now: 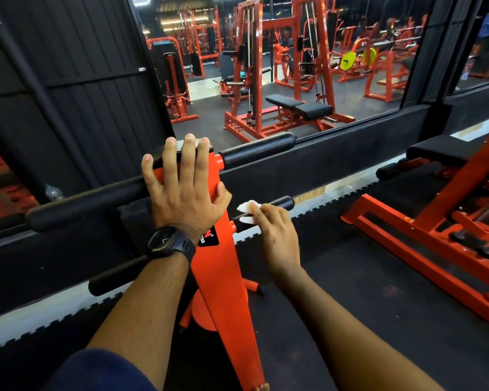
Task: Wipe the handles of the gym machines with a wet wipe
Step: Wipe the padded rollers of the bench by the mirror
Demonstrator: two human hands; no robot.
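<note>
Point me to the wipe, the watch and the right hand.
wipe [244, 206]: head view, white fold above the fingers.
watch [164, 240]: head view, black face.
right hand [278, 235]: head view, back of hand.

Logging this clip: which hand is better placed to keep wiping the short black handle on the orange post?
Right. The right hand already presses the wipe on that handle, while the left hand lies flat on the post, bracing.

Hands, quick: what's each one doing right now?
Left hand: open, flat on the orange frame.
Right hand: closed on the wipe, against the lower handle.
</note>
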